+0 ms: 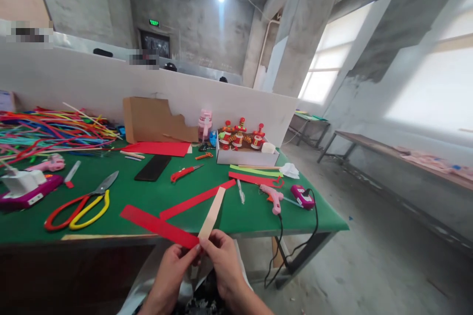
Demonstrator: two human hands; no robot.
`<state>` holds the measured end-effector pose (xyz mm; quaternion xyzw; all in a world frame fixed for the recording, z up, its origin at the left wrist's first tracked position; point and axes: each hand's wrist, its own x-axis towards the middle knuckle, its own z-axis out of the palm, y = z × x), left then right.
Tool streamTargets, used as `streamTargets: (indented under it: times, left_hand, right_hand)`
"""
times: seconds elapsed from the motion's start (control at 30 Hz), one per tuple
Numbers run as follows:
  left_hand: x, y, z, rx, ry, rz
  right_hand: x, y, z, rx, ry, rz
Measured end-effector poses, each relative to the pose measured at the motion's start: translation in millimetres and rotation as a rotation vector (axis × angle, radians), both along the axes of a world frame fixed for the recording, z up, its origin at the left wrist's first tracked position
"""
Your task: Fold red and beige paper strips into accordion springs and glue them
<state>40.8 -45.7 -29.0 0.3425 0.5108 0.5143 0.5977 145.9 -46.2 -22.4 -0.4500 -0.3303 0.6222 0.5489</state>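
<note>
Just off the table's front edge, my left hand (pixel 178 263) pinches the near end of a red strip (pixel 157 225), which slants up to the left. My right hand (pixel 221 253) is closed on the lower end of a pale cream strip (pixel 212 215) that points up and away. The two strips meet between my fingertips; whether they are one piece or two I cannot tell. Behind them, another red strip (pixel 197 200) lies across the green tabletop (pixel 136 197). To the left rest scissors (pixel 86 202) with one red and one yellow handle.
A pink glue gun (pixel 272 198) and a purple power block (pixel 302 197) with cables lie at right. Further back are a red utility knife (pixel 185 173), a black phone (pixel 152 168) and a box of red figures (pixel 247 155). Pipe cleaners (pixel 51 130) pile up at left.
</note>
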Motion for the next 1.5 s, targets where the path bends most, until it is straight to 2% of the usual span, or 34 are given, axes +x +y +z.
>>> streamTargets:
  times: [0.13, 0.27, 0.5, 0.67, 0.87, 1.0, 1.1, 1.23, 1.5]
  left_hand:
    - [-2, -4, -4.6, 0.003, -0.004, -0.025]
    - [-7, -7, -4.7, -0.004, 0.033, -0.010]
    - [-10, 5, 17.5, -0.001, -0.040, 0.018]
    - [-11, 14, 27.7, -0.038, -0.143, 0.022]
    - [-9, 13, 23.6, -0.023, -0.145, -0.009]
    - [-8, 12, 18.8, -0.019, -0.145, -0.046]
    - [-7, 11, 16.5, -0.011, -0.145, -0.035]
    - [-8, 12, 15.7, 0.009, -0.123, -0.013]
    - [-9, 14, 20.5, 0.016, -0.040, 0.019]
  right_hand:
    - [4, -2, -2.3, 0.054, -0.106, -0.030]
    - [3, -3, -1.4, 0.078, -0.118, -0.038]
    - [8, 9, 10.6, 0.121, -0.005, -0.029]
    - [14, 21, 11.6, -0.007, 0.003, -0.045]
    - [6, 19, 7.1, 0.041, -0.042, -0.007]
    - [3, 18, 5.0, 0.091, -0.119, -0.076]
    - [3, 19, 4.1, 0.106, -0.124, -0.104]
    - [4, 20, 4.3, 0.072, -0.029, -0.039]
    - [5, 21, 2.3, 0.116, -0.133, -0.033]
